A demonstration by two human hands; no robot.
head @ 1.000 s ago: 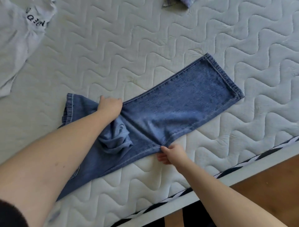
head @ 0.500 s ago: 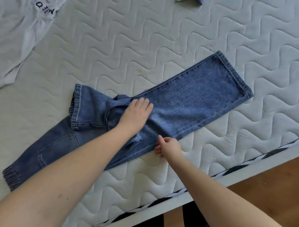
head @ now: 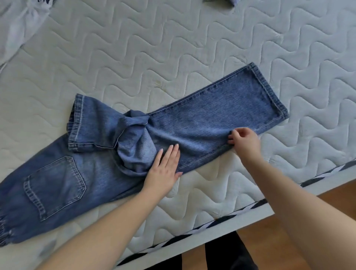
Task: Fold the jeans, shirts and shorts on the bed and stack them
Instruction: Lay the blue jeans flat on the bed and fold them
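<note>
Blue jeans [head: 212, 115] lie across the white quilted mattress [head: 173, 48], one leg stretched out to the right, the other folded back with its hem at the left. The waist and a back pocket [head: 55, 185] reach the lower left. Cloth is bunched in the middle. My left hand [head: 165, 169] rests flat with straight fingers on the jeans by the bunch. My right hand [head: 244, 140] pinches the near edge of the stretched leg, fingers curled.
A white shirt [head: 19, 25] with dark print lies at the top left corner. Another bluish garment [head: 231, 2] peeks in at the top edge. The mattress edge with a striped band [head: 250, 208] runs along the lower right, wooden floor beyond it.
My right hand slid right along the leg's near edge and now pinches it farther out. My left hand moved down toward the near edge and lies flat. More of the waist shows at left.
</note>
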